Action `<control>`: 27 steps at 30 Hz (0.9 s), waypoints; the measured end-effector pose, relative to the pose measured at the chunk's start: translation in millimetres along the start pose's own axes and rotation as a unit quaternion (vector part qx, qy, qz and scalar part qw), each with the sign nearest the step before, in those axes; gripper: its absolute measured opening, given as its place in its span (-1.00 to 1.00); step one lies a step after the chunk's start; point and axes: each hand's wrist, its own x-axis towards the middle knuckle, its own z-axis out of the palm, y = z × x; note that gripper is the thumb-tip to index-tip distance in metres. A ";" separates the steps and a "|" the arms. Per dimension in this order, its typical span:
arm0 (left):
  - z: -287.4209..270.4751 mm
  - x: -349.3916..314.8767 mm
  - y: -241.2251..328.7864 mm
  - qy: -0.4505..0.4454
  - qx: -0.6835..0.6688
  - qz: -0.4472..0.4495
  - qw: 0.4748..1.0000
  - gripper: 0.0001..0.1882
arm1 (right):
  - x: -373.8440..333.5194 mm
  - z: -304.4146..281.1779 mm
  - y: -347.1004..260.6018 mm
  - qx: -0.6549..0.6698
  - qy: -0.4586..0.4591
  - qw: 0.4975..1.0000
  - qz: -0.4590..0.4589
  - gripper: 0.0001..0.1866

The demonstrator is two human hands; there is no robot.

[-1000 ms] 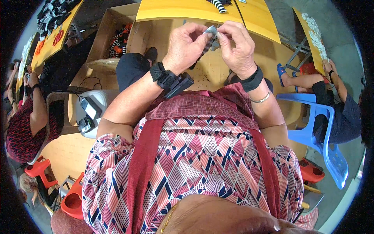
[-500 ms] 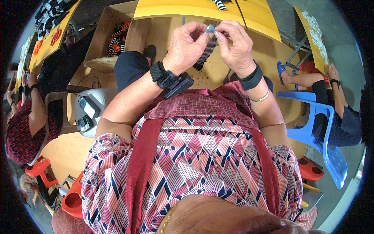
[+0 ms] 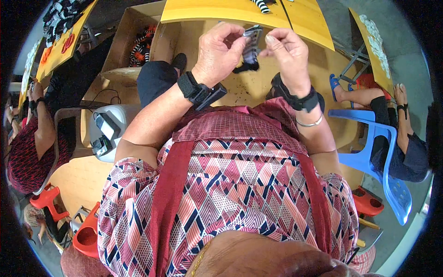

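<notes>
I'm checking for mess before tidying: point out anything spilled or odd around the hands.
Dark specks lie scattered on the tan surface below the striped fabric piece held in the left hand. They stand out against the plain tan, but are too small to identify.

Bright centre, bent edges, blackened corners

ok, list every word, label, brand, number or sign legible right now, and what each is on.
None legible.
Striped fabric piece in the left hand: no readable text.
Black wrist device: no readable text.
White-and-dark device on the seat at left: any marking is too small to read.
</notes>
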 end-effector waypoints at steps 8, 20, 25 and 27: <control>-1.8 -5.1 -0.4 -0.030 0.088 0.128 0.987 -0.84 | -3.6 5.4 2.5 0.242 -0.102 0.942 0.210 -0.89; -20.0 -9.0 -4.6 -0.202 -0.006 -0.138 0.970 -0.85 | -24.9 21.6 22.0 -0.031 -0.069 0.997 0.027 -0.94; -14.2 -13.3 -6.9 -0.152 0.057 -0.096 0.982 -0.86 | -26.7 20.7 25.2 0.038 -0.062 0.995 0.061 -0.93; -13.0 -15.0 5.0 -0.138 0.165 -0.097 0.972 -0.85 | -27.9 19.6 25.8 0.126 -0.042 0.987 0.094 -0.93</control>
